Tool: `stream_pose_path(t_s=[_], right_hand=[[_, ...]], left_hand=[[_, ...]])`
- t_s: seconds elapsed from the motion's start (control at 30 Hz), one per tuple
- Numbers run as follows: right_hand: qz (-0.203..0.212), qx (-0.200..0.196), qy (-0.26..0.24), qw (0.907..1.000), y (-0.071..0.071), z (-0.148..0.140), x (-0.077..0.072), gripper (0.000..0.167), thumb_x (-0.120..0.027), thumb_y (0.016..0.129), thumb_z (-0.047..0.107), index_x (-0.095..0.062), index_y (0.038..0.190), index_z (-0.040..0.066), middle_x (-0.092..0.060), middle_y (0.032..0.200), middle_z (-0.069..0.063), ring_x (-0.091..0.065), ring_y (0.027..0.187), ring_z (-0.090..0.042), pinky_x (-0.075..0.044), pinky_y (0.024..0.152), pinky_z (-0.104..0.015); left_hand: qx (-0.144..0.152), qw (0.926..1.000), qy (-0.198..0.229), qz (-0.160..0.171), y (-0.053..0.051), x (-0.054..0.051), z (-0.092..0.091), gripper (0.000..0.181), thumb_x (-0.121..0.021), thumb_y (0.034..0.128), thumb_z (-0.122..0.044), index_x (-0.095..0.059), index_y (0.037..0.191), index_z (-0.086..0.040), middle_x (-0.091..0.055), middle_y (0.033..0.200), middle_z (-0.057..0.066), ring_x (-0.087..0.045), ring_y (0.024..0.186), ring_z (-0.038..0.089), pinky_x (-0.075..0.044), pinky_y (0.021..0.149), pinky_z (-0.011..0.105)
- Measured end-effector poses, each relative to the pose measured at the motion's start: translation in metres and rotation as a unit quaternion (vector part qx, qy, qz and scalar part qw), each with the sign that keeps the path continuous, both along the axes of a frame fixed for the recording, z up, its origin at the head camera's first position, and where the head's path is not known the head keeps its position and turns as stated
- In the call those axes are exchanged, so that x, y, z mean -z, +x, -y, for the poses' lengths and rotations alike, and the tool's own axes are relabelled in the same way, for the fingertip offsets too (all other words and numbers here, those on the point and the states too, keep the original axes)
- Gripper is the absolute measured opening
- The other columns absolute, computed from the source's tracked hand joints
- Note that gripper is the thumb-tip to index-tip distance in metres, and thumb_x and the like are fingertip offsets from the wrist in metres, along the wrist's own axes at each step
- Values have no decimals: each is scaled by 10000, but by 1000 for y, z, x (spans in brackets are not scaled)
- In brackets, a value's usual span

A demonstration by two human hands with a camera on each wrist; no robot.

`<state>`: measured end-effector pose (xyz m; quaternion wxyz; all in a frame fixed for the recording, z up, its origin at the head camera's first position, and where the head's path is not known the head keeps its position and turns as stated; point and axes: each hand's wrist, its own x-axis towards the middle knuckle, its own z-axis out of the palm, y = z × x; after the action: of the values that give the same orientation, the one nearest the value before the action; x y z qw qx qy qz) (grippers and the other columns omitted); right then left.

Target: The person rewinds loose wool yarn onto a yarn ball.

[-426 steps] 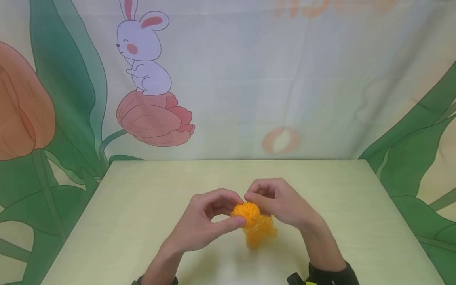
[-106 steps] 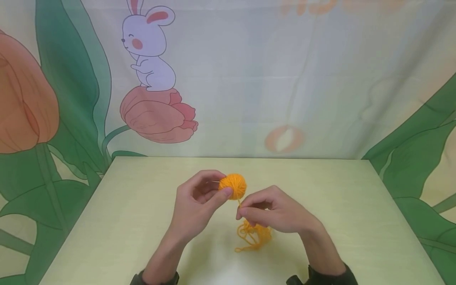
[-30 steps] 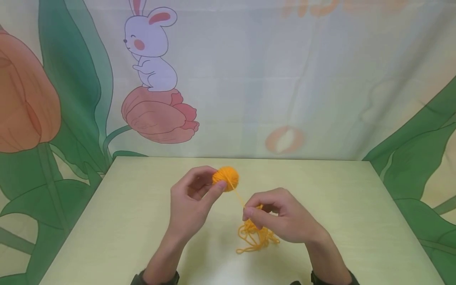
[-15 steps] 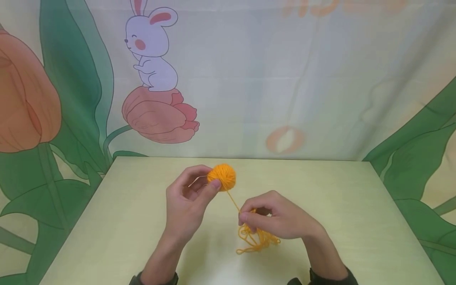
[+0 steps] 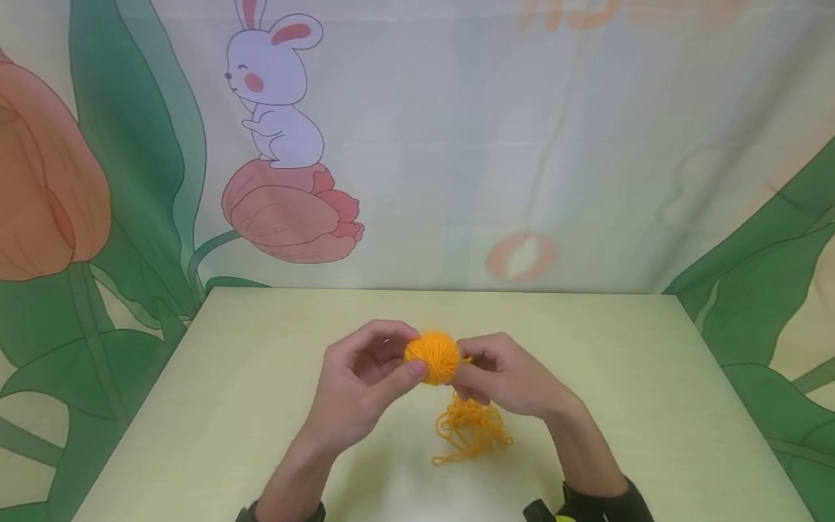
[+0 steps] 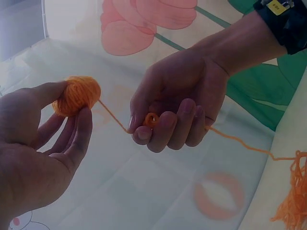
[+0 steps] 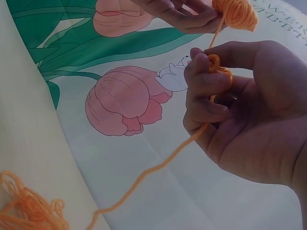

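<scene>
An orange ball of wound yarn (image 5: 433, 358) is pinched between the thumb and fingers of my left hand (image 5: 365, 388). My right hand (image 5: 515, 373) is just right of the ball in the head view, fingers curled round the yarn strand. In the left wrist view a short strand (image 6: 113, 116) runs from the ball (image 6: 79, 95) to my right hand (image 6: 177, 100), a small loop showing at its fingers. From that hand the strand (image 7: 144, 176) trails, in the right wrist view, to a loose tangle of yarn (image 7: 33, 211). The tangle (image 5: 472, 428) lies on the table below my right hand.
The pale table (image 5: 261, 377) extends around both hands. Behind its far edge hangs a cloth (image 5: 417, 145) printed with a rabbit, tulips and green leaves. Dark cuffs or bands (image 5: 603, 504) are at both wrists.
My left hand has brought the ball right and down, and my right hand has moved up beside it. The visible strand between them in the head view is now hidden.
</scene>
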<state>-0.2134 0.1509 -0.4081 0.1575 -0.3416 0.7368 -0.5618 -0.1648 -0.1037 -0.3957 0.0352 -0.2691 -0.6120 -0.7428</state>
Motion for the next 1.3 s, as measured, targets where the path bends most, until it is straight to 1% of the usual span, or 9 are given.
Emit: stream_pose_path(t_s=[0.1,0.2,0.27,0.37,0.5,0.67,0.83,1.07,1.3], right_hand=[[155,106,-71,9998,-1,-2,0,193,-576,1107,28,-748,1021,41,-608,735,-111,-497,573,-158,-475,528,-243],[203,273,-183,9993,-2,-3,-1,201,-585,1116,32,-741,990,44,-582,721,-45,-478,566,-145,-457,521,-227],[159,358,-290,9988,-2,-5,-2,216,-586,1132,49,-727,969,44,-545,703,-27,-459,558,-153,-432,514,-232],[46,442,-453,9980,-1,-6,-6,233,-581,1150,77,-691,946,50,-482,676,-54,-443,553,-180,-412,514,-247],[-68,472,-614,9970,3,-9,-11,240,-572,1160,79,-666,939,72,-456,665,-100,-441,557,-208,-392,522,-257],[-211,481,-775,9956,8,-10,-17,240,-571,1152,50,-664,932,75,-439,651,-102,-429,553,-206,-363,506,-275],[-365,473,-1008,9931,14,-11,-22,241,-566,1131,-3,-659,919,65,-428,647,-93,-399,547,-189,-325,477,-303],[-459,314,-1209,9911,22,-11,-25,242,-559,1121,-40,-660,932,72,-433,665,-80,-370,548,-188,-297,461,-329],[-613,246,-1231,9902,27,-11,-28,245,-559,1109,-71,-667,946,76,-456,682,-77,-367,549,-186,-296,456,-329]], left_hand=[[338,9992,-183,-138,0,1,-2,276,-768,998,96,-696,1261,56,-782,1165,21,-787,992,155,-733,900,330],[601,9971,-425,-174,0,2,-3,267,-780,987,97,-726,1238,21,-788,1152,77,-785,963,164,-732,905,345],[717,9954,-611,-193,0,2,-4,266,-796,983,82,-744,1229,-5,-786,1150,128,-786,964,173,-729,919,351],[851,9922,-886,-216,0,2,-5,274,-819,979,55,-761,1226,-48,-790,1137,181,-799,962,186,-724,928,349],[910,9883,-1166,-380,-1,3,-5,282,-839,976,31,-770,1220,-90,-809,1119,169,-810,955,204,-724,916,353],[804,9858,-1353,-593,-3,6,-6,287,-865,962,14,-776,1205,-110,-819,1105,129,-810,944,193,-728,892,357],[593,9854,-1456,-652,-3,6,-6,284,-886,955,-15,-783,1197,-122,-818,1097,103,-804,933,178,-730,880,352],[244,9855,-1564,-607,-4,6,-6,260,-900,964,-66,-794,1185,-156,-819,1097,56,-797,916,182,-728,865,342],[-163,9861,-1606,-399,-6,6,-7,248,-901,968,-81,-792,1170,-176,-822,1101,34,-801,901,190,-727,880,333]])
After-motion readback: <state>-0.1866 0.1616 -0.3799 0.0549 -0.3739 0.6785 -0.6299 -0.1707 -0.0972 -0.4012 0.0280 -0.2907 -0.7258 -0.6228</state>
